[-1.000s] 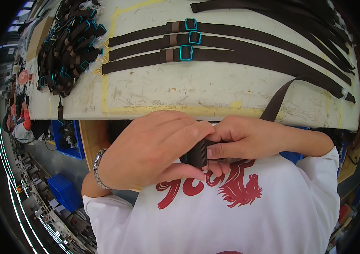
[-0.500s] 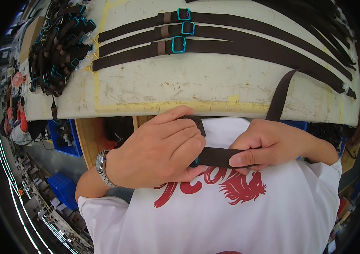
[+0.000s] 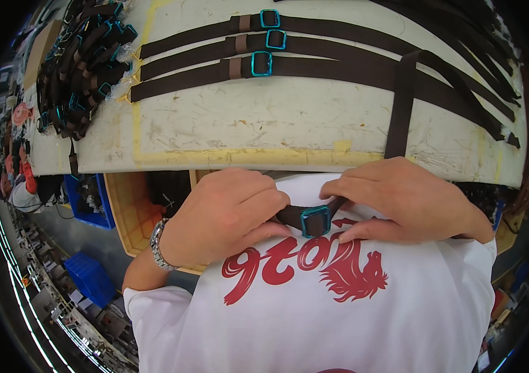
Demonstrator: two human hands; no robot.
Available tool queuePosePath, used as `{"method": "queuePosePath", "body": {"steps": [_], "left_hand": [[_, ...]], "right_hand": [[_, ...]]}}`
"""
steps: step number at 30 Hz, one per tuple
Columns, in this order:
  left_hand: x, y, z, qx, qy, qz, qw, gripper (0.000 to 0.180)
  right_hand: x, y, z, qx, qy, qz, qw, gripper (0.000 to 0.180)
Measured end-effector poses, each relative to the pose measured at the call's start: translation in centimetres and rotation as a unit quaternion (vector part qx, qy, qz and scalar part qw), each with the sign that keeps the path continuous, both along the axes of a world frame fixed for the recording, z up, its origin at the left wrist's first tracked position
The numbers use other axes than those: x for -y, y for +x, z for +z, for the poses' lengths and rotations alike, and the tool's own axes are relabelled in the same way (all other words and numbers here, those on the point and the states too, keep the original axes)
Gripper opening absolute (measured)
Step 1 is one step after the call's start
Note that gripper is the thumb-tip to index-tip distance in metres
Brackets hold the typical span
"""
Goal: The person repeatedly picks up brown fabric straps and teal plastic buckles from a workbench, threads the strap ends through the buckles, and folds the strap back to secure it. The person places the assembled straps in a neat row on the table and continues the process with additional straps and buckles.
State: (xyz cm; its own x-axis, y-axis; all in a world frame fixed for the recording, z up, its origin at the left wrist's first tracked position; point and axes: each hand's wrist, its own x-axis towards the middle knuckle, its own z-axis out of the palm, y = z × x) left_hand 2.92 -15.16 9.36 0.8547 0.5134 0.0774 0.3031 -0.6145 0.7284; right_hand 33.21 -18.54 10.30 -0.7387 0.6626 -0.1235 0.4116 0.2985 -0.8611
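While both hands meet close against the person's white shirt (image 3: 339,311), they pinch a dark brown strap (image 3: 292,216) fitted with a teal square buckle (image 3: 315,221). The left hand (image 3: 227,214) is curled, its fingers folded over the strap's left end, with a metal wristwatch (image 3: 159,245) on the wrist. The right hand (image 3: 404,199) grips from the other side, thumb below and fingers above, just beside the buckle. The buckle sits between the two hands, facing up, in front of the red print on the shirt. From under the right hand the same strap runs upward over the table edge (image 3: 245,155) and onto the worn cream worktable (image 3: 245,118).

Three finished brown straps (image 3: 339,62) lie side by side across the tabletop, each carrying a teal buckle (image 3: 262,63) and a lighter brown loop near its middle. At the far left of the table a heap of more straps (image 3: 78,68) with teal buckles is piled together. More dark straps fan out at the upper right. Below the table edge, to the left of the hands, sit a wooden tray (image 3: 129,211) and blue plastic bins (image 3: 87,273) on the floor. The hands hide most of the strap they hold.
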Motion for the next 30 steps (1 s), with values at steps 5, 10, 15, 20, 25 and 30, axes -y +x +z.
{"method": "queuePosePath", "body": {"steps": [5, 10, 15, 20, 25, 30], "left_hand": [[0.0, -0.5, -0.5, -0.003, -0.065, 0.012, 0.998, 0.037], [-1.3, -3.3, -1.8, -0.016, -0.175, 0.012, 0.984, 0.026], [-3.8, -6.5, -0.6, -0.047, -0.207, 0.152, 0.965, 0.016], [-8.4, -15.4, -1.3, -0.078, -0.065, 0.354, 0.930, 0.025], [-12.9, -20.0, -4.4, -0.170, 0.181, 0.340, 0.907, 0.033], [-13.3, -18.0, -7.2, -0.076, 0.334, 0.349, 0.873, 0.033]], "right_hand": [[-0.1, -3.1, -1.3, -0.068, 0.060, 0.034, 0.995, 0.026], [0.2, -2.9, -2.0, -0.079, 0.058, 0.014, 0.995, 0.020], [-0.6, -0.2, -1.2, -0.044, -0.079, -0.092, 0.992, 0.013], [-1.5, 11.8, -0.2, 0.077, -0.045, -0.340, 0.936, 0.032], [2.8, 31.9, -2.4, 0.337, 0.258, -0.432, 0.796, 0.028], [10.0, 47.5, -4.9, 0.396, 0.341, -0.496, 0.693, 0.034]]}}
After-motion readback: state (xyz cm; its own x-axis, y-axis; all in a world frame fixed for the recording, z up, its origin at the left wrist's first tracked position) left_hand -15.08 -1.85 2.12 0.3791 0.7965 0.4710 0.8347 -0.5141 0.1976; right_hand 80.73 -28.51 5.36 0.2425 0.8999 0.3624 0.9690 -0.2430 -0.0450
